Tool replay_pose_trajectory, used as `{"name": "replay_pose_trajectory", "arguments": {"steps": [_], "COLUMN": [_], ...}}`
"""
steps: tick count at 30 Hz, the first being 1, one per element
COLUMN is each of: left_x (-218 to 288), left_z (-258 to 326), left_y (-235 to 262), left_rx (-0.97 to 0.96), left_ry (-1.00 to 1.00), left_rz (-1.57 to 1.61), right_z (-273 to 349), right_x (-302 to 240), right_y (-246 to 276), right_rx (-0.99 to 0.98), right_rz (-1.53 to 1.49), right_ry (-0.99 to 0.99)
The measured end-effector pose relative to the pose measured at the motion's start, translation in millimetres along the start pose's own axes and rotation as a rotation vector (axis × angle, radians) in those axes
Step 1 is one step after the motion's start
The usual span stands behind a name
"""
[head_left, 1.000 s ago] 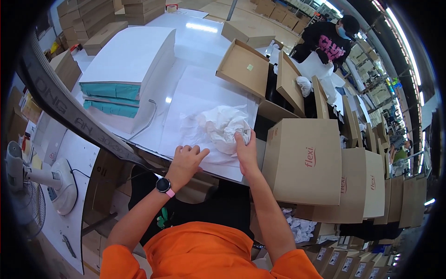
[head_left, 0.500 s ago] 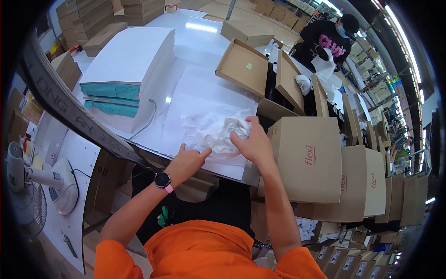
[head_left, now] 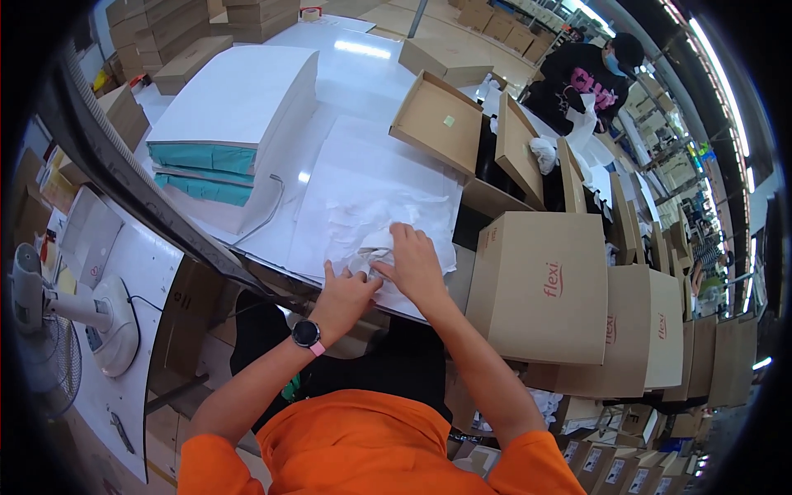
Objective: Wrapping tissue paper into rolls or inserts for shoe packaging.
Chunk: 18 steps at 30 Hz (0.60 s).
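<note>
Crumpled white tissue paper (head_left: 375,227): lies on a flat stack of white sheets (head_left: 363,165) at the near edge of the white table (head_left: 346,66), directly before the person. Both hands work its near corner.

Left hand (head_left: 342,297): palm down on the near edge of the tissue, fingers spread and pressing the paper; not clenched round it. A dark wristwatch (head_left: 306,334) with a pink strap sits on the wrist.

Right hand (head_left: 417,260): just beside the left, touching it at the thumb side; fingers curled over a bunched fold of the tissue, pinching it.

Containers:
- Open shallow cardboard tray (head_left: 437,124): beyond the sheets, tilted toward the person; holds only one small pale square on its floor.
- Second open cardboard box (head_left: 520,157): stands on edge just right of the tray; contents cannot be told.
- Further open box (head_left: 569,169): right again; a wad of white paper (head_left: 543,153) shows beside it.
- Closed brown carton (head_left: 544,285): just right of the right hand, flaps shut, contents hidden.
- Row of like closed cartons (head_left: 652,330): continues to the right, touching one another.
- Stack of white flat boxes (head_left: 235,124) with teal edges: left of the sheets on the table, shut.

Other: a white desk fan (head_left: 49,322) at far left; a second person (head_left: 590,78) in dark clothing at the far end of the bench.
</note>
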<state>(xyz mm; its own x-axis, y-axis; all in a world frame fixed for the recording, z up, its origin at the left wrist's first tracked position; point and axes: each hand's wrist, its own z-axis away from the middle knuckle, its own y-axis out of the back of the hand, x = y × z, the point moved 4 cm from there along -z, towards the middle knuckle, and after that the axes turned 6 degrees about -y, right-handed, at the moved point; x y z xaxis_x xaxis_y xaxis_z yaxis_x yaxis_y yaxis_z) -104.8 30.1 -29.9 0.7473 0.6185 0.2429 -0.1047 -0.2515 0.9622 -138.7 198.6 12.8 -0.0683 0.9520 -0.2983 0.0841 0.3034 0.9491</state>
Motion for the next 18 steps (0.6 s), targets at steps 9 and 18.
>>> {"name": "replay_pose_trajectory", "arguments": {"steps": [9, 18], "left_x": [3.5, 3.9], "left_z": [4.5, 17.3], "left_y": [7.3, -6.1], "left_rx": [-0.042, 0.039], "left_ry": [-0.033, -0.01], "left_rz": [0.029, 0.054], "right_z": [55.6, 33.1], "right_x": [2.9, 10.1], "right_y": [19.8, 4.0], "right_rx": [0.1, 0.038], "right_rz": [0.028, 0.022], "right_ry": [0.055, 0.19]}}
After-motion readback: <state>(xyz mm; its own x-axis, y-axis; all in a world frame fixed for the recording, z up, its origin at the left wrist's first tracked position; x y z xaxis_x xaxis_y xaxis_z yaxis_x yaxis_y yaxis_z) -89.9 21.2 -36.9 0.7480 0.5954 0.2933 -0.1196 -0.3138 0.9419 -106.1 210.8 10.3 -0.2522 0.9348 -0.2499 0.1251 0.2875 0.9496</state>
